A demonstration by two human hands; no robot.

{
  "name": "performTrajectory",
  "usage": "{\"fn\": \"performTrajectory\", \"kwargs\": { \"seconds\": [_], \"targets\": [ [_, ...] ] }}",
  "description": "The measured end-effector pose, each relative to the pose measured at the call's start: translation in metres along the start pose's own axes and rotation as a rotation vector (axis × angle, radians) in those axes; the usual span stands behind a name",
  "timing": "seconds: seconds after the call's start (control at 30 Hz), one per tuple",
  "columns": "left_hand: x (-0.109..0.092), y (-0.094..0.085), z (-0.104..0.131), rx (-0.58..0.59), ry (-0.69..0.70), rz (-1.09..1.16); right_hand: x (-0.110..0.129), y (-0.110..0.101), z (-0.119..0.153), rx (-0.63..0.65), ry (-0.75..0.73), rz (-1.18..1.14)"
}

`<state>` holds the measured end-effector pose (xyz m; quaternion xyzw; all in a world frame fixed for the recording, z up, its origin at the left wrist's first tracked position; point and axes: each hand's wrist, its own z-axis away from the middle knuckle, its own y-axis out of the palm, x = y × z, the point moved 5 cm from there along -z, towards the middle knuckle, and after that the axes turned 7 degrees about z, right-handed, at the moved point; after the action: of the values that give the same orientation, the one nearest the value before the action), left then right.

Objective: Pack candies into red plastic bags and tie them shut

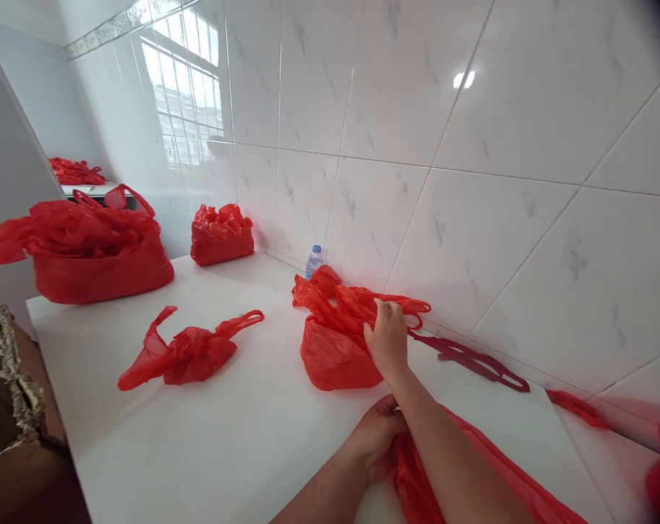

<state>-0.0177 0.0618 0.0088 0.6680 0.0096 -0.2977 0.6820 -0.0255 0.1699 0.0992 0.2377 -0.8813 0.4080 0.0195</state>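
Observation:
My left hand [374, 435], low in the middle of the head view, has its fingers closed on a thin red plastic bag [414, 480] that spreads out under my right forearm. Above it, my right hand [388, 336] reaches across to a heap of crumpled red plastic bags [335, 353] by the wall. Its fingers curl over the right side of the heap and seem to grip the film; the fingertips are partly hidden. Handle loops stick out to the right of that heap. Another crumpled red bag [196, 355] lies apart on the left of the white table [199, 451].
Two full red bundles, one large [103, 276] and one small [223, 247], stand at the far end. A plastic bottle [313, 260] is behind the heap. Dark red strips [474, 358] lie along the tiled wall [471, 240]. A torn cardboard box [18, 407] is at the left.

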Motion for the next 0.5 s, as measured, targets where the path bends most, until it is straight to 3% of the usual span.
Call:
{"fn": "performTrajectory", "kwargs": {
  "seconds": [0.1,0.2,0.3,0.4,0.5],
  "targets": [
    [-0.001,0.003,0.002,0.04,0.004,-0.033,0.031,-0.005,0.004,0.056,-0.255,-0.094],
    [0.001,-0.001,0.0,0.003,-0.017,-0.067,0.05,0.005,0.007,0.182,-0.342,-0.162],
    [0.003,-0.006,-0.003,-0.059,-0.043,-0.066,0.044,0.025,0.006,0.291,-0.199,-0.193],
    [0.002,-0.005,-0.004,-0.046,-0.033,-0.054,0.026,0.045,0.003,0.415,0.005,-0.334],
    [0.001,-0.004,-0.004,-0.048,-0.016,-0.05,0.005,0.051,-0.007,0.337,0.205,-0.612]
  ]
}}
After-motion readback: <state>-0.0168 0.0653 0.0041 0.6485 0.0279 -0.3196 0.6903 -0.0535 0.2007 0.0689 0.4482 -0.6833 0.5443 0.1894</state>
